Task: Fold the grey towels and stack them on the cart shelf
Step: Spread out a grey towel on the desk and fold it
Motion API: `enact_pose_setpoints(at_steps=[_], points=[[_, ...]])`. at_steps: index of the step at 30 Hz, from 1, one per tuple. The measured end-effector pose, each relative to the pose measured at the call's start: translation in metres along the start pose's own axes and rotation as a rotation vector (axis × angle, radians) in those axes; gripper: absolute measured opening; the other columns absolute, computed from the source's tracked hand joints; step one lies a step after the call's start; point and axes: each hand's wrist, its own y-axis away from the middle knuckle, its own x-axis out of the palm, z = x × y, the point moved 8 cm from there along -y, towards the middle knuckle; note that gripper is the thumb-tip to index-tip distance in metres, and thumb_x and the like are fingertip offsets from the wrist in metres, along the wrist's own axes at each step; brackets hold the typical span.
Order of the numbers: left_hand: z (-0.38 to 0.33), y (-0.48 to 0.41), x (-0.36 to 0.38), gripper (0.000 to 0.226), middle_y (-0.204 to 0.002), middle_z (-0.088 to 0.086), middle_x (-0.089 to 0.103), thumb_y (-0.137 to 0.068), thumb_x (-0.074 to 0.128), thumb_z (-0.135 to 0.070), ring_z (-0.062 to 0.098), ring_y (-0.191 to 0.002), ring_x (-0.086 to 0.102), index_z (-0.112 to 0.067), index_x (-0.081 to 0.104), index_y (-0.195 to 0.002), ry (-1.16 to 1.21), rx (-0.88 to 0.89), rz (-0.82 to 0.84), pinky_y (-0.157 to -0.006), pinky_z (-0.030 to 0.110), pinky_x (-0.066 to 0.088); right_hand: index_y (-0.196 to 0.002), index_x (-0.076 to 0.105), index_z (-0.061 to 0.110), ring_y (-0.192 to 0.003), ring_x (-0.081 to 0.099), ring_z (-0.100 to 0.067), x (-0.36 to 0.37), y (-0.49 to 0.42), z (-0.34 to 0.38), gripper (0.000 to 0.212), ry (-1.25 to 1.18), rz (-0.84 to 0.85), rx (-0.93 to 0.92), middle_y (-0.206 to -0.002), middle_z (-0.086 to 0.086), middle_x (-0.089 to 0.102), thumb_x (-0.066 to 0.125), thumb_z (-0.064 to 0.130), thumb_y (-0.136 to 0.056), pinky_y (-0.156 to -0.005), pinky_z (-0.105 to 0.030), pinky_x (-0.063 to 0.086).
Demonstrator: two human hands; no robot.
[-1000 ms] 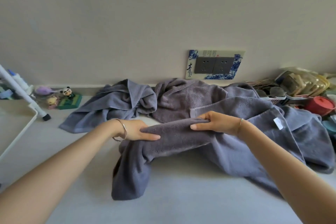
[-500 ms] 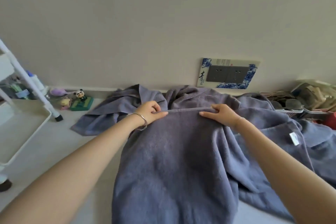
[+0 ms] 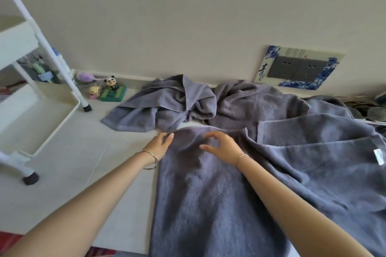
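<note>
Progress: early. One grey towel (image 3: pixel 208 194) lies spread flat on the pale desk (image 3: pixel 117 183), running from the centre of the frame to the lower edge. No fold line shows in it yet.

Left hand (image 3: pixel 159 145): at the towel's far left corner, fingers loosely extended and touching the edge; the grip reads as released, nothing pinched. Right hand (image 3: pixel 224 145): hovering just above the cloth near its far edge, fingers curled but parted, holding nothing.

Remaining stock: a crumpled heap of towels (image 3: pixel 188 102) at upper centre against the wall, and a further towel with a white label (image 3: pixel 323 152) draped at centre right, partly overlapped with the spread one. All unfolded.

Cart shelf (image 3: pixel 41 123): white tray at left of frame; no folded towel on it in view.

Judgement: flattening appears complete on the first towel; folding, stacking and all other towels are outstanding.
</note>
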Motion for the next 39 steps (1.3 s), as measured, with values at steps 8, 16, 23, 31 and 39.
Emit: enact_pose_setpoints(at_steps=[8,16,23,31,39], points=[[-0.001,0.013,0.002,0.07,-0.152,0.005,0.03,-0.094,0.016,-0.061,0.024,-0.136,0.034,-0.017,0.024,-0.147,0.355,-0.128,0.039,-0.114,0.037,0.026,-0.137,0.042,0.019,-0.143,0.015,-0.021,0.039,-0.018,0.037,0.055,0.008,-0.094,-0.031,-0.149,-0.001,0.033,0.053,0.046,-0.091,-0.118,-0.038,0.013],[-0.004,0.011,0.007,0.079,-0.12,0.018,0.061,-0.09,0.004,-0.066,0.026,-0.092,0.061,-0.017,0.036,-0.142,0.655,-0.141,0.161,-0.072,0.029,0.048,-0.122,0.056,0.023,-0.129,0.037,-0.021,0.05,-0.035,0.055,0.051,0.255,-0.003,0.051,-0.125,-0.002,0.059,0.039,0.059,-0.091,-0.114,-0.039,0.011],[-0.01,0.027,0.011,0.079,-0.092,0.017,0.063,-0.089,0.004,-0.067,0.023,-0.075,0.06,-0.016,0.038,-0.139,0.648,-0.153,0.293,-0.067,0.031,0.049,-0.061,0.044,0.017,-0.062,0.038,-0.01,0.049,-0.02,0.049,0.041,0.078,0.081,0.002,-0.06,0.007,0.042,0.062,0.043,-0.086,-0.066,-0.026,0.034],[-0.084,0.046,0.001,0.062,-0.102,-0.009,0.057,-0.087,0.04,-0.066,-0.006,-0.091,0.05,-0.016,0.06,-0.116,0.086,0.404,0.349,-0.09,0.02,0.039,-0.076,0.056,0.001,-0.051,0.045,-0.005,-0.029,0.008,0.097,0.038,-0.302,0.082,-0.055,-0.058,-0.001,0.051,0.052,0.035,-0.095,-0.046,-0.019,0.04],[-0.111,0.066,-0.033,0.029,-0.114,-0.01,0.066,-0.083,0.067,-0.042,0.004,-0.108,0.06,-0.033,0.061,-0.109,0.156,0.376,0.507,-0.103,0.027,0.043,-0.089,0.071,0.015,-0.079,0.069,-0.012,-0.098,0.03,0.12,0.032,-0.613,0.061,-0.024,-0.086,-0.004,0.074,0.049,0.037,-0.093,-0.076,-0.031,0.055]])
